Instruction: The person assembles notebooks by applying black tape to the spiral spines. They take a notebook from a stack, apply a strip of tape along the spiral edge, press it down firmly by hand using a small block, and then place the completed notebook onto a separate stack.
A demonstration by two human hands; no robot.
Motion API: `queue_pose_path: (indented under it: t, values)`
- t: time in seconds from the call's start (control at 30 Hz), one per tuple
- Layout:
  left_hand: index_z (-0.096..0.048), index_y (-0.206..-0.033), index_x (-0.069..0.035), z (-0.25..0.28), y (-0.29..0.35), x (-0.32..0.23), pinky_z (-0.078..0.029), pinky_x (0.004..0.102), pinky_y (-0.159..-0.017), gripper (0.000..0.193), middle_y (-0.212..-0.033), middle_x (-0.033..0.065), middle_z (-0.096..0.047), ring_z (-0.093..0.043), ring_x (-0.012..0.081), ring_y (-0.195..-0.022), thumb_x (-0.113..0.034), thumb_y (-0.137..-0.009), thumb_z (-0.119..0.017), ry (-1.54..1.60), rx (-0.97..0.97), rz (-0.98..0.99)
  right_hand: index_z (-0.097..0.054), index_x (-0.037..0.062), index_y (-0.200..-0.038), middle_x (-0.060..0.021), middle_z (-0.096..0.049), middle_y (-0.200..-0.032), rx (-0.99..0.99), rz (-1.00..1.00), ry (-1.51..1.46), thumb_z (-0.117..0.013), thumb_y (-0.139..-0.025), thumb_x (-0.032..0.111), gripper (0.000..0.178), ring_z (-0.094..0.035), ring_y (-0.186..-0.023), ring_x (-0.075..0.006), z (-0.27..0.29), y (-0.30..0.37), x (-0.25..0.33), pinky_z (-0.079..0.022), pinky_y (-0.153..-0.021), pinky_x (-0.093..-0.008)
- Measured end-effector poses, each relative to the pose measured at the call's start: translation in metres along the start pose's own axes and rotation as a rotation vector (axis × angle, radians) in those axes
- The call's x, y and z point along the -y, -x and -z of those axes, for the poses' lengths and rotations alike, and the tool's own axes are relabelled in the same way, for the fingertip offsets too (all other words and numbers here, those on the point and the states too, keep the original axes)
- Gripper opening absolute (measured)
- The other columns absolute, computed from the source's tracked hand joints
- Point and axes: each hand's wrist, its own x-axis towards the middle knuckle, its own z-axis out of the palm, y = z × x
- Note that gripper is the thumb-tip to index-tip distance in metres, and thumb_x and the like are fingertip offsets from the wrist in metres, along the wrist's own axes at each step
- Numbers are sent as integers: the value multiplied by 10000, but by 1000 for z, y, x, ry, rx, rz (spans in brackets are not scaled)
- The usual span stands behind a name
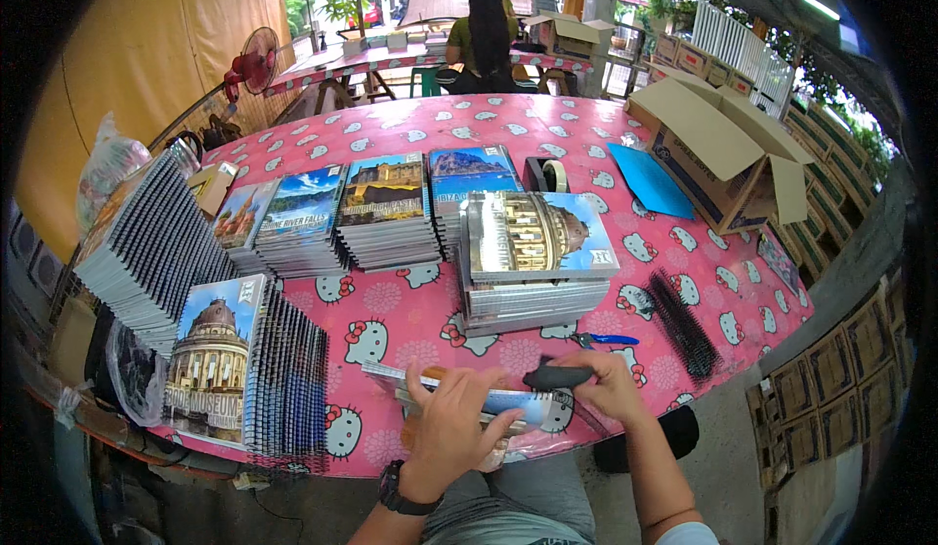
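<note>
Near the table's front edge, my left hand [454, 418] grips a notebook [526, 406] held nearly on edge, its fingers over the pages and part of the blue-and-white cover. Just above the notebook's right end, my right hand [611, 389] holds a dark grey oblong object [557, 376] whose kind I cannot make out. Beyond both hands stands a stack of notebooks [537, 237] with a domed building on the top cover. Blue-handled pliers [606, 339] lie to the right of that stack. Further right is a bundle of black spiral coils [682, 330].
Spiral-bound notebooks [210, 359] are piled at the left, and a taller pile [147, 242] stands behind. More notebook stacks [386, 208] line the middle. An open cardboard box [713, 164] and a blue sheet [653, 182] are at the far right. Another person [484, 42] sits beyond the table.
</note>
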Motion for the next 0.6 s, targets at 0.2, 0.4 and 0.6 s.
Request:
queue_pose_path:
  t: [0.2, 0.4, 0.6]
  values:
    - [-592, -883, -133, 0, 0, 3, -96, 576, -990, 284, -842, -3, -576, -549, 194, -881, -241, -666, -738, 14, 5, -47, -646, -2, -950, -111, -654, -975, 162, 52, -389, -646, -666, -29, 285, -622, -913, -205, 5, 2, 4, -466, -828, -294]
    - [-601, -760, -141, -1, -2, 0, -69, 550, -1015, 228, -809, -1, -566, -547, 196, -867, -236, -625, -758, 31, -36, -34, -635, -18, -947, -104, -654, -980, 239, 158, -503, -623, -674, -52, 276, -612, -935, -198, 0, -1, 7, -461, -838, -290]
    - [-591, -759, -134, 3, -4, 0, -95, 545, -1002, 243, -824, 4, -556, -532, 204, -882, -224, -609, -759, 45, -19, -19, -651, 32, -947, -118, -649, -1007, 162, 143, -136, -577, -573, -86, 399, -611, -958, -226, 16, -7, 13, -456, -864, -316]
